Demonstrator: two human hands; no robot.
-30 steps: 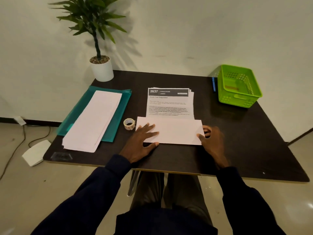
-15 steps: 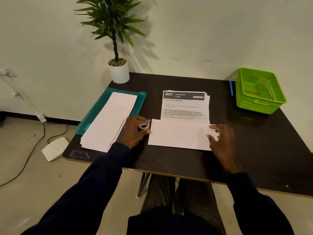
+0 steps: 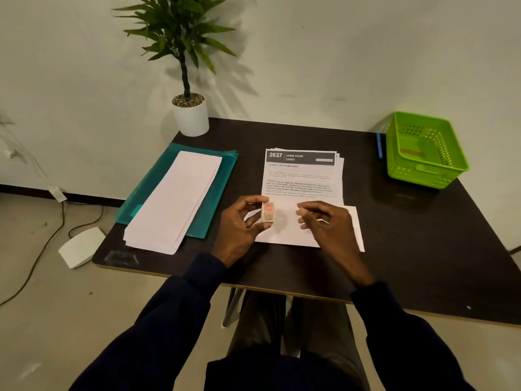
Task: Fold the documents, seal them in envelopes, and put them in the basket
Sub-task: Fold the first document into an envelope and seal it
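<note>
Lifted off the table since the earlier frame, the tape roll [image 3: 267, 212] is now being pinched by the left hand [image 3: 239, 224] above the envelope [image 3: 284, 235] at frame centre, so sealing is beginning. The right hand [image 3: 327, 224], loosely curled and empty, is hovering close by; next it is likely needing to find the tape's end.

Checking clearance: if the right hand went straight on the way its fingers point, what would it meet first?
Probably the tape roll held in the left hand; the right hand points at it, depth unclear.
</note>
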